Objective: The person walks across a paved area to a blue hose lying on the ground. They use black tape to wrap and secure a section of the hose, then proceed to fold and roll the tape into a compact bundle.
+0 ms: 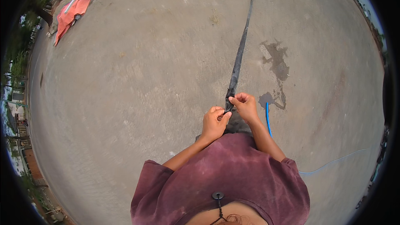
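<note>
Chest: faded maroon cloth shirt (233,158)
Long black strip (238,64): runs away over grey ground (175,58)
Left hand (213,126): pinching its near end
Right hand (246,108): pinching just beyond
Grip: probably best even, folds flat

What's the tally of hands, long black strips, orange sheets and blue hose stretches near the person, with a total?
Left hand and right hand: 2
Black strip: 1
Orange sheet: 1
Blue hose stretches: 2 (any join hidden)
Total: 6

An open-air yard: bare, grey-brown ground (146,66) spreads right of a crumpled orange-red sheet (71,17), while green leafy trees (18,67) stand left of it.
</note>
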### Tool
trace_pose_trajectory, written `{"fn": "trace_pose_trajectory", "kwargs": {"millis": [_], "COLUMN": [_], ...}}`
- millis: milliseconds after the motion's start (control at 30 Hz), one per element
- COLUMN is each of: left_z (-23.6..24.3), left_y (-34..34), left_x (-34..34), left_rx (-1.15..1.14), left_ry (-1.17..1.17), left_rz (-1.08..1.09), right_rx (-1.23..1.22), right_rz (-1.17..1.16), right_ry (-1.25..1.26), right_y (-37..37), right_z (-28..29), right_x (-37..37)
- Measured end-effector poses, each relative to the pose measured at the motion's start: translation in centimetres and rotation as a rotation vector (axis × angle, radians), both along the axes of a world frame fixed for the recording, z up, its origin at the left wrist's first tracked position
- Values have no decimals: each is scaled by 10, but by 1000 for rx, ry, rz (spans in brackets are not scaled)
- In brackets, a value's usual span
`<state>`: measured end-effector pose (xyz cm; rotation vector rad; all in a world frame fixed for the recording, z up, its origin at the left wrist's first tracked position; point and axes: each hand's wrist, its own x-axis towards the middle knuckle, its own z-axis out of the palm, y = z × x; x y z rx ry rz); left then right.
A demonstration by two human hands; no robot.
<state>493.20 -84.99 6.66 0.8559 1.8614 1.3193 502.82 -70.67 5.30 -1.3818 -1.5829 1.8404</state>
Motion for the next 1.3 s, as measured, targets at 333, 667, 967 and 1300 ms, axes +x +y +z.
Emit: {"fn": "trace_pose_trajectory", "kwargs": {"millis": [333,667,967,1300], "left_z": [8,10,2,-9], "left_y": [7,12,15,41], "left_x": [-1,-7,-6,-31], "left_rx": [-52,-142,-133,-145], "left_ry": [14,-356,-507,-814], "left_rz": [51,-21,88,109], "right_rx": [-333,-424,-381,-319], "right_rz": [-226,-309,-391,-308], "right_ry": [178,184,286,192], "right_y": [-13,-14,-16,-16], "right_z": [-24,-19,-20,-14], "right_x": [10,8,5,2]}}
